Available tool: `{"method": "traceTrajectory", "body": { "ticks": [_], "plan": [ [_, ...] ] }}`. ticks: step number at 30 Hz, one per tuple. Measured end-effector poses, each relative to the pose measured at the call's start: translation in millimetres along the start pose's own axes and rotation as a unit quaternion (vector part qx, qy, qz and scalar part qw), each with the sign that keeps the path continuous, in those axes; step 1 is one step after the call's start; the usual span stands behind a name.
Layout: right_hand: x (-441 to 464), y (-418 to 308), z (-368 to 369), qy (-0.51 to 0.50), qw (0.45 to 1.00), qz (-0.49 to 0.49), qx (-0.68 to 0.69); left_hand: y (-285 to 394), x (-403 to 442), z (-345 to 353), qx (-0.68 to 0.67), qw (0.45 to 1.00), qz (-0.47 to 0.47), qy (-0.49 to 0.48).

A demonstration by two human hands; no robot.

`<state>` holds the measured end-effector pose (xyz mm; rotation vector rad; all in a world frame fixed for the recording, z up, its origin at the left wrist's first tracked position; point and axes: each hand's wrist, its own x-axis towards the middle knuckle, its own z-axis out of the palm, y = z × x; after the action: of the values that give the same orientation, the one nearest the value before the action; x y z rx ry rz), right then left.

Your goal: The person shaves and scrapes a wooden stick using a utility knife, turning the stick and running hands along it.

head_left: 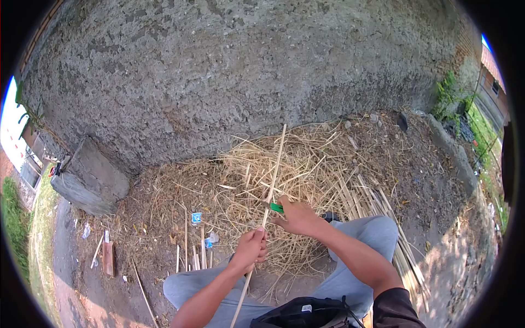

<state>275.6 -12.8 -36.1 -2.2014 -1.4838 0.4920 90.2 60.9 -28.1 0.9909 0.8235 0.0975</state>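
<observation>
A long pale strip of split wood or bamboo runs from near the wall down toward my lap. My left hand is wrapped round its lower part. Just above and to the right, my right hand grips a green-handled knife, whose short dark blade lies against the strip. Under the strip is a heap of thin, curly shavings. The lower end of the strip passes over my left leg.
A rough grey wall stands ahead. Several pale strips lie beside my right knee, others by my left. A concrete block stands left, a reddish brick-like piece below it. A black bag is at my lap.
</observation>
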Motion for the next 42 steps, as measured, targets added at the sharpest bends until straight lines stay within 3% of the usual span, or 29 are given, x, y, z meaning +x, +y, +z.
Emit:
{"method": "traceTrajectory", "body": {
  "ticks": [7,9,12,14,15,17,20,21,22,23,27,28,29,30,32,36,37,38,39,40,41,42],
  "plan": [
    [-25,-7,-7,0.097,0.988,-0.111,-0.040,2,-4,-2,0.010,1.000,0.015,0.006],
    [-25,-4,-8,0.165,0.974,-0.154,-0.035,-1,-1,-2,0.020,0.999,0.021,0.018],
    [-23,-1,-9,0.221,0.962,-0.159,0.002,-18,10,-10,0.071,0.995,0.067,0.035],
    [-22,-1,-7,0.224,0.963,-0.152,-0.002,-25,17,-11,0.249,0.939,0.214,0.104],
    [-21,-1,-7,0.228,0.963,-0.145,-0.007,-29,20,-12,0.249,0.939,0.215,0.104],
    [-20,-2,-3,0.253,0.954,-0.157,-0.028,-26,15,-7,0.334,0.889,0.271,0.157],
    [-19,-3,-1,0.301,0.935,-0.183,-0.046,-26,15,-5,0.345,0.884,0.280,0.148],
    [-19,-3,0,0.325,0.924,-0.197,-0.043,-24,13,-7,0.344,0.884,0.279,0.148],
    [-19,-5,-1,0.323,0.925,-0.196,-0.043,-8,0,-3,0.164,0.972,0.150,0.077],
    [-20,-7,-5,0.304,0.936,-0.175,0.001,1,-6,-1,-0.026,1.000,0.012,0.003],
    [-18,-5,-5,0.289,0.942,-0.159,0.060,-7,0,-7,-0.001,1.000,0.009,0.007],
    [-18,-5,-4,0.288,0.943,-0.159,0.060,-14,0,-2,0.206,0.958,0.181,0.090],
    [-17,-7,-3,0.285,0.945,-0.148,0.060,-19,1,1,0.396,0.837,0.338,0.165],
    [-17,-7,-2,0.283,0.947,-0.136,0.060,-22,1,1,0.396,0.838,0.337,0.164],
    [-15,-6,3,0.288,0.946,-0.139,0.062,-9,-11,11,0.458,0.825,0.259,0.206],
    [-17,-8,1,0.283,0.950,-0.130,0.021,-12,-5,2,0.434,0.827,0.302,0.194],
    [-10,2,3,0.304,0.947,-0.103,0.008,-5,-7,-4,0.194,0.970,0.125,0.075],
    [0,15,1,0.326,0.942,-0.078,-0.006,-1,-8,-8,-0.070,0.994,-0.068,-0.053],
    [5,31,-22,0.311,0.950,0.001,0.023,-17,-4,-10,-0.070,0.994,-0.068,-0.053],
    [11,47,-46,0.298,0.950,0.080,0.054,-42,3,-16,0.134,0.986,0.102,0.007],
    [11,53,-56,0.303,0.948,0.083,0.059,-54,6,-23,0.331,0.904,0.262,0.065],
    [8,57,-62,0.340,0.931,0.050,0.123,-39,-3,-23,0.337,0.903,0.259,0.063]
  ]
}}
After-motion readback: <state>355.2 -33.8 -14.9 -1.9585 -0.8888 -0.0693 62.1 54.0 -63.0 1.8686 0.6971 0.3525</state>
